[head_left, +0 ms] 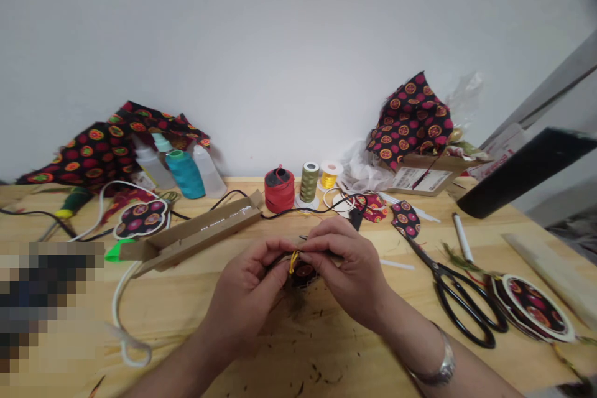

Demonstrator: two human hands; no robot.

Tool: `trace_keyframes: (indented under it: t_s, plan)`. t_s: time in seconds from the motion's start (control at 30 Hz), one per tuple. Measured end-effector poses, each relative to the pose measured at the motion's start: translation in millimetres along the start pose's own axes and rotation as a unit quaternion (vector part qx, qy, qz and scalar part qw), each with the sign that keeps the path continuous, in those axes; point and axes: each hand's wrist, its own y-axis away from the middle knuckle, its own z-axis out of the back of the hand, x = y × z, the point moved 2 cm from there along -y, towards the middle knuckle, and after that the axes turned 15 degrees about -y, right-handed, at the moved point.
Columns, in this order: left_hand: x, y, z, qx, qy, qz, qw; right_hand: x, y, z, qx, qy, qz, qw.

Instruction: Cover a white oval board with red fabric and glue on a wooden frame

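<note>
My left hand (247, 286) is closed, thumb and fingers pinching the edge of a small dark fabric piece (304, 273) with a round red print. Opposite it, my right hand (352, 270) pinches the same piece, its fingertips almost meeting the left ones. Between the two thumbs a short loop of yellow cord (293, 261) shows at the piece's upper edge. A thin dark tip pokes out by the right fingertips; what it belongs to is hidden. The fingers cover most of the piece, which is held above the table.
Black scissors (450, 292) and a stack of round fabric pieces (536, 305) lie right. Behind my hands stand red (280, 191), olive (309, 183) and yellow thread spools (329, 177). An open cardboard box (200, 230) and a white cable (116, 305) lie left. Dark scraps dot the tabletop.
</note>
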Motion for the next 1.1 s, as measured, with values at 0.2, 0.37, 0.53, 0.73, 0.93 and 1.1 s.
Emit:
trace_keyframes:
  t_s: [0.2, 0.37, 0.53, 0.73, 0.93, 1.1]
  plan:
    - [3, 1, 0.2, 0.005, 0.006, 0.009, 1.0, 2, -1, 1, -0.007, -0.004, -0.001, 1.0]
    - [3, 0, 0.2, 0.0, -0.002, 0.004, 1.0, 3, -1, 0, -0.023, -0.009, -0.004, 1.0]
    - [5, 0, -0.3, 0.002, -0.007, 0.008, 1.0, 2, 0, -2, -0.029, -0.023, -0.002, 0.999]
    - [5, 0, -0.9, -0.001, -0.007, 0.012, 1.0, -3, 0, -2, -0.028, -0.02, -0.02, 0.999]
    - [2, 0, -0.5, 0.006, 0.024, 0.014, 1.0, 1, -1, 2, -0.006, 0.018, 0.003, 1.0]
    - [1, -2, 0.8, -0.008, -0.005, 0.0, 1.0, 9, 1, 1, 0.091, 0.141, 0.094, 0.981]
